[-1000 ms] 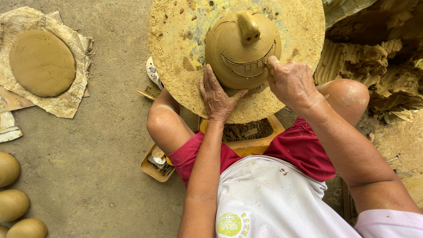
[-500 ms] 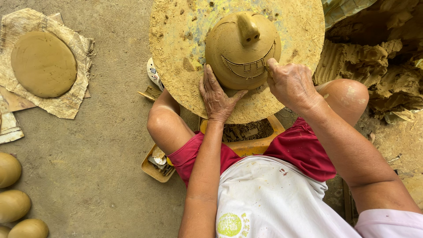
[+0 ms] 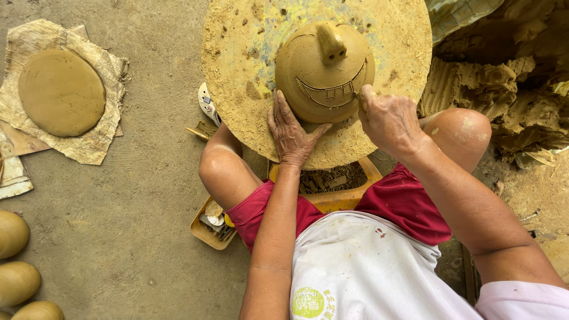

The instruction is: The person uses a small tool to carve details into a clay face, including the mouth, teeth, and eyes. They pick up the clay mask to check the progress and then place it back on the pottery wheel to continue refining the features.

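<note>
A domed clay piece (image 3: 323, 74) with a knob on top and a carved toothed curve sits on a round, clay-crusted wheel board (image 3: 237, 71). My left hand (image 3: 290, 131) lies flat on the board, fingers spread, its thumb against the near base of the dome. My right hand (image 3: 388, 118) is closed on a small tool whose tip meets the right end of the carved curve; the tool itself is mostly hidden by the fingers.
A flat clay disc (image 3: 61, 92) lies on cloth at the left. Several rounded clay lumps (image 3: 12, 234) sit at the lower left. A small yellow tray (image 3: 210, 225) of tools rests by my left leg. Piled raw clay (image 3: 486, 89) is at the right.
The dome has turned slightly on the board. My right hand stays at the right end of the carved curve. The left hand has barely moved.
</note>
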